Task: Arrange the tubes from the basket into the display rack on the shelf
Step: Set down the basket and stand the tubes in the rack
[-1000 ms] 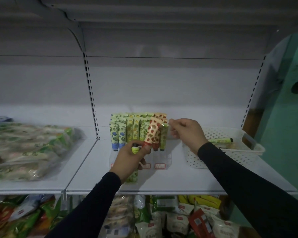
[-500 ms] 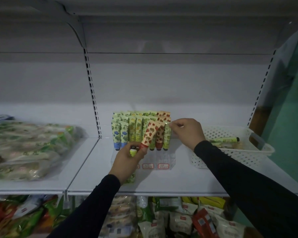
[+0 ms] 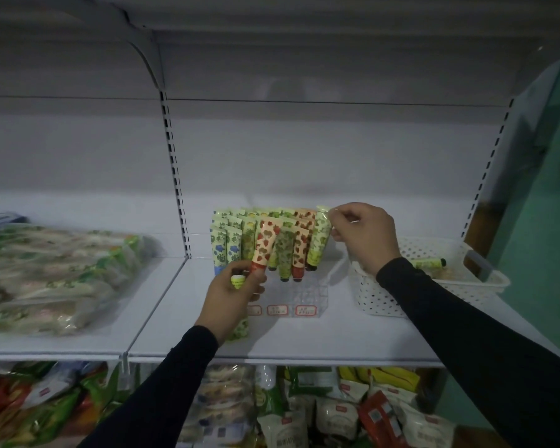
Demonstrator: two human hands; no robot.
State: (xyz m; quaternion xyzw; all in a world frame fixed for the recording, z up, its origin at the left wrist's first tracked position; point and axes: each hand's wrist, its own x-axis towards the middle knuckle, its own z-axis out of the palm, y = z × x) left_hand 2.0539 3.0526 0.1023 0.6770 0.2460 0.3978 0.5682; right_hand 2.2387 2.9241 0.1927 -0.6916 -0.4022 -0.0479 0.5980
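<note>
Both arms reach up from the bottom of the view in dark sleeves, the left from about 7 o'clock, the right from about 4 o'clock, and meet at the clear display rack (image 3: 304,294) near the centre of the white shelf (image 3: 337,337).

The left hand (image 3: 232,294) sits at the rack's 8 o'clock corner, back of the hand toward the camera, fingers curled. Its fingertips pinch the red cap end of a strawberry-print tube (image 3: 265,242), which leans to the right across the front row, its crimped top up at 1 o'clock from the hand. The same hand also grips a green tube with a yellow-green cap (image 3: 238,281); the cap pokes out above the thumb and the tube's body shows below the wrist at 6 o'clock.

The right hand (image 3: 364,236) is higher, at the rack's 2 o'clock corner, knuckles up and wrist bent down. Thumb and forefinger pinch the top edge of a light green tube (image 3: 320,240) at the right end of the row (whether its cap is seated in a slot I cannot tell).

The other tubes (image 3: 236,240) stand cap-down in the rack in several rows, blue-green at left, green in the middle, red toward the right. Red-bordered labels (image 3: 277,309) line the rack's front.

At 3 o'clock from the rack is the white perforated basket (image 3: 385,299), the right wrist crossing its near-left corner; one green tube with a dark cap (image 3: 429,263) lies inside.

Bagged goods (image 3: 59,273) fill the shelf at 9 o'clock.
</note>
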